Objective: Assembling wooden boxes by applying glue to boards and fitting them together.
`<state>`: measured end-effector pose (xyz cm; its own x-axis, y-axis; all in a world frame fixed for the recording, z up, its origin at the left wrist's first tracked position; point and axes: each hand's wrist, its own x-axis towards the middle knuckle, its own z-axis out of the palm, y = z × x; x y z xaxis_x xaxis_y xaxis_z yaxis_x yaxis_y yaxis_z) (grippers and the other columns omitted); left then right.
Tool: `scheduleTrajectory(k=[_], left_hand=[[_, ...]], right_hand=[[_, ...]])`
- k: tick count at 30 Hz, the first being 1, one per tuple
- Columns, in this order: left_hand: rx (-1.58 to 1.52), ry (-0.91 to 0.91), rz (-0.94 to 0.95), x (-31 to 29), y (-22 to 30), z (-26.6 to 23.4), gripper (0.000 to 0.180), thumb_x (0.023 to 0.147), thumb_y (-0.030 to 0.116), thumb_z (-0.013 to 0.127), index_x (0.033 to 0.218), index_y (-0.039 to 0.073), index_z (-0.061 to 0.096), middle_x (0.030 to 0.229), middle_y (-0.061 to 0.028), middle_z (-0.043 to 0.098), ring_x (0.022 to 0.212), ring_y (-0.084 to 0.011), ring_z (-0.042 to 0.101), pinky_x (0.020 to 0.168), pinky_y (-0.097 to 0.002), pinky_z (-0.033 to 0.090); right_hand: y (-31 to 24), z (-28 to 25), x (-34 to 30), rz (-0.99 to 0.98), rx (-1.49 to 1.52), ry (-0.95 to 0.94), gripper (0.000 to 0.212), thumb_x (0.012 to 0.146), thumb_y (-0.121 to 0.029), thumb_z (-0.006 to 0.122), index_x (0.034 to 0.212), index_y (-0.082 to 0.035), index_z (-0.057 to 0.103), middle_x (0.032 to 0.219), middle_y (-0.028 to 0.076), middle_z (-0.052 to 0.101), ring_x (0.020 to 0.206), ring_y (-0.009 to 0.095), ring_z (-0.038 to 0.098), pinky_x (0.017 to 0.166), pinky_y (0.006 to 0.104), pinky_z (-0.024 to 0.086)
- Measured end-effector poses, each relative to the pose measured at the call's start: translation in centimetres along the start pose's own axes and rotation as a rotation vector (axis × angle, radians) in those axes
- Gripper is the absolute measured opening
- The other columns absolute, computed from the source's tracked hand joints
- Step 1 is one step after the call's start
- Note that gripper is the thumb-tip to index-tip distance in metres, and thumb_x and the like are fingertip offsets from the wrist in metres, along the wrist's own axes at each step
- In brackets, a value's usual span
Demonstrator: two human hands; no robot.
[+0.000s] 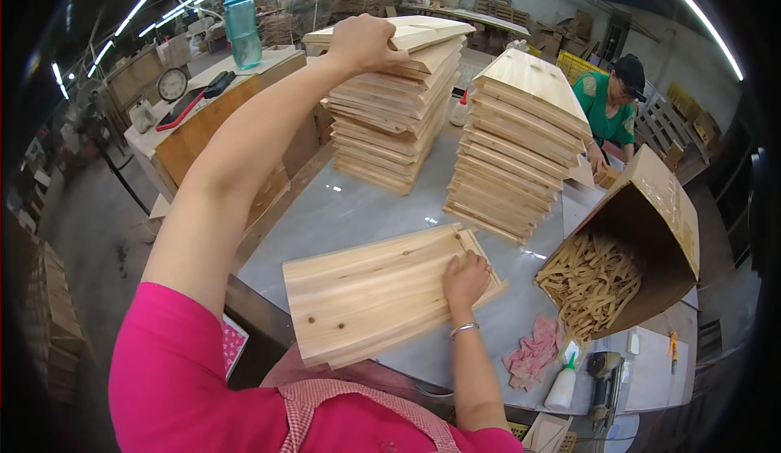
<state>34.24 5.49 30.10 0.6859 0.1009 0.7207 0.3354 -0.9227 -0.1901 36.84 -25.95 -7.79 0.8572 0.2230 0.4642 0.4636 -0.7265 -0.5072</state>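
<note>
My left hand [366,45] reaches up to the left stack of wooden panels [390,128], its fingers closed round the near edge of the top wooden panel [435,32]. That panel lies askew over the ones below. My right hand [466,280] is curled over the right end of a pale, knotted wooden panel [370,290], by a narrow crosswise strip. This panel lies flat before me, overhanging the near edge of the grey tabletop [325,209]. Beside the left stack rises a second stack of wooden panels [517,144].
At right a tipped cardboard box [663,209] holds tan strips [590,278]. Near it are a pink rag [534,351], a green-tipped glue bottle [563,384] and a nail gun [604,388]. A teal bottle [242,30] stands far left. A person in green [610,103] works at back right.
</note>
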Motion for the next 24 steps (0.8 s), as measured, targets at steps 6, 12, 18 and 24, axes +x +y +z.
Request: scheduleTrajectory(k=[6,12,18,24], left_hand=[[-0.327,0.129,-0.022,-8.2,1.3,-4.4,0.043,0.076,0.046,0.079,0.088,0.004,0.075,0.088,-0.0138,0.074,0.082,-0.0261,0.073,0.073,-0.0370,0.057],[-1.503,0.300,-1.120,-10.6,-4.3,-4.0,0.083,0.075,0.044,0.089,0.135,-0.002,0.053,0.123,-0.0184,0.062,0.119,-0.0283,0.060,0.100,-0.0445,0.050],[-2.315,0.098,-1.114,-6.9,-3.9,-1.6,0.082,0.084,0.026,0.084,0.145,0.000,0.037,0.141,-0.0202,0.047,0.127,-0.0377,0.051,0.112,-0.0536,0.044],[-2.205,0.199,-1.213,-10.9,-3.5,-4.1,0.059,0.084,0.003,0.073,0.135,0.002,0.043,0.136,-0.0176,0.050,0.125,-0.0344,0.051,0.109,-0.0536,0.043]], right_hand=[[0.4,0.2,0.1,0.010,0.018,0.004,0.037,0.085,-0.023,0.070,0.116,-0.003,0.067,0.115,0.017,0.062,0.115,0.038,0.053,0.098,0.0491,0.042],[-0.1,-0.2,0.7,-0.010,-0.014,0.010,0.036,0.086,-0.024,0.069,0.115,-0.003,0.067,0.115,0.017,0.062,0.114,0.038,0.054,0.097,0.0493,0.043],[-0.6,-0.4,0.5,0.002,-0.043,-0.026,0.037,0.085,-0.025,0.067,0.114,-0.002,0.068,0.114,0.020,0.064,0.110,0.041,0.056,0.096,0.0504,0.044],[-0.5,-0.3,-0.3,-0.038,-0.059,-0.026,0.033,0.086,-0.025,0.066,0.109,-0.001,0.066,0.110,0.019,0.063,0.111,0.041,0.054,0.094,0.0514,0.044]])
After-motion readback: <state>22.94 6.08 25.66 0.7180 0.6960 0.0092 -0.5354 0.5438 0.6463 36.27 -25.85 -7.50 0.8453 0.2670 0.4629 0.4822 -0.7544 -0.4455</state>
